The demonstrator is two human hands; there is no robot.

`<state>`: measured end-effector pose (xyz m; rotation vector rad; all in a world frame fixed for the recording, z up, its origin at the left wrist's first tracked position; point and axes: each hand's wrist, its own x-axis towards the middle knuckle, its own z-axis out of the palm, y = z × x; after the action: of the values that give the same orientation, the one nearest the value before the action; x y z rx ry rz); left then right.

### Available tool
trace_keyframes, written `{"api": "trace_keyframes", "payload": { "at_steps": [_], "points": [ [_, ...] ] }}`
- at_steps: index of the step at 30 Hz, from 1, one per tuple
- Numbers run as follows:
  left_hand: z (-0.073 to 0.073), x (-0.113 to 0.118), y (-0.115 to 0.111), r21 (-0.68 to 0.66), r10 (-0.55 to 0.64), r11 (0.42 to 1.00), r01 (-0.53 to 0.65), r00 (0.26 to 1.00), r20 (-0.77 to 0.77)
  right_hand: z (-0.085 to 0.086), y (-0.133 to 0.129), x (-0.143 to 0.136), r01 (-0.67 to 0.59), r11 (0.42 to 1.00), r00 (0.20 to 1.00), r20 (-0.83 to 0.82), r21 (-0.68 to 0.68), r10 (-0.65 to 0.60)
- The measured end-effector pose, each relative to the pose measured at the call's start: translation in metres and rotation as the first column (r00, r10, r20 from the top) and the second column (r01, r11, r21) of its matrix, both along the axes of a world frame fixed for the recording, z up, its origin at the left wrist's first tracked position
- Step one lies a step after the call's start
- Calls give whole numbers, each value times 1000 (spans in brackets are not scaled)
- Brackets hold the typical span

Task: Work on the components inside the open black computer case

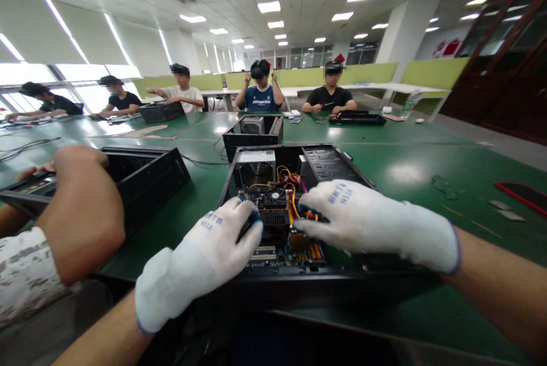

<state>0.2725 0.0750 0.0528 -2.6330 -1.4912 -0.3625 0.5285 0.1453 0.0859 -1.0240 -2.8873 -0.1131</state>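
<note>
An opened black computer case (273, 283) lies in front of me, its inside facing up. My left hand (217, 235), in a white glove with blue fingertips, is at the left of the cooling fan (276, 197). Its fingers are curled, and what they grip is hidden. From the right, my right hand (342, 215), gloved the same way, reaches in beside the yellow and black cables (292, 206). Its fingers are bent inward; what lies between their tips cannot be made out. Below both hands shows the motherboard (269, 257). The power supply (256, 168) sits at the back left.
To my left, another person's arm (88, 206) reaches over a second black case (145, 178). Another case (254, 132) stands just beyond mine. Several people sit across the green table (410, 166). A red-edged dark object (523, 198) lies at the right.
</note>
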Motion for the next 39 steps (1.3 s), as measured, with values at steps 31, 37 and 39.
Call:
{"api": "trace_keyframes", "payload": {
  "at_steps": [31, 37, 39],
  "points": [
    [-24, 28, 134, -314, 372, 866, -389, 921, -117, -35, 133, -53, 215, 975, 946, 236, 50, -221],
    [-27, 33, 164, -373, 321, 828, -419, 899, -298, -38, 139, -53, 270, 962, 947, 173, 36, -272],
    [-30, 40, 179, -403, 279, 813, -420, 889, -363, -38, 142, -52, 286, 958, 947, 145, 19, -286]
  ]
}}
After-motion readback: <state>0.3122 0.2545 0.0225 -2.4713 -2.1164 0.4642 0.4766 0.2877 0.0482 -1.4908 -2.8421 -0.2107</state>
